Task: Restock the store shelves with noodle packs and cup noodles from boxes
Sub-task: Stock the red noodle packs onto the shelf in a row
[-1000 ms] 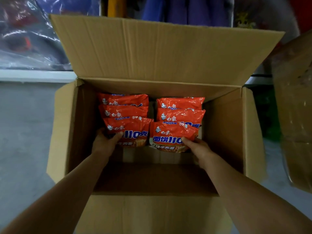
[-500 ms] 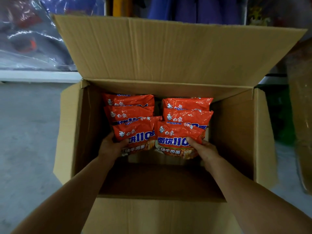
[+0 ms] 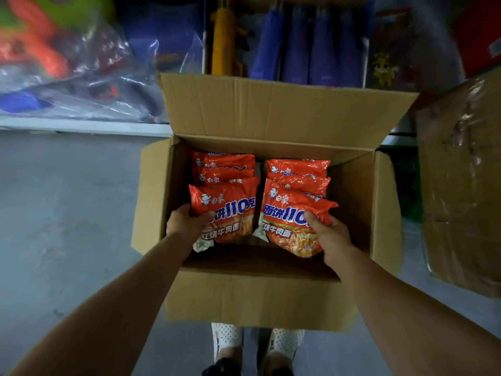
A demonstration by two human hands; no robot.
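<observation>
An open cardboard box [image 3: 260, 297] stands on the floor in front of me, its far flap upright. Inside lie two rows of orange noodle packs. My left hand [image 3: 187, 223] grips the front pack of the left row [image 3: 230, 202], thumb over its face. My right hand [image 3: 329, 234] grips the front pack of the right row [image 3: 287, 213] the same way. Both held packs are lifted and tilted up toward me above the rest. More orange packs [image 3: 296, 168] lie behind them against the far wall of the box.
A second cardboard box wrapped in tape [image 3: 461, 180] stands at the right. Behind the open box a low shelf [image 3: 81, 126] holds plastic-wrapped goods and purple packages [image 3: 311, 50]. Grey floor lies at the left. My feet [image 3: 257, 346] show below the box.
Both hands have closed on the front packs and raised them up out of their rows toward me. The camera has pulled back, so the box looks smaller and my feet show.
</observation>
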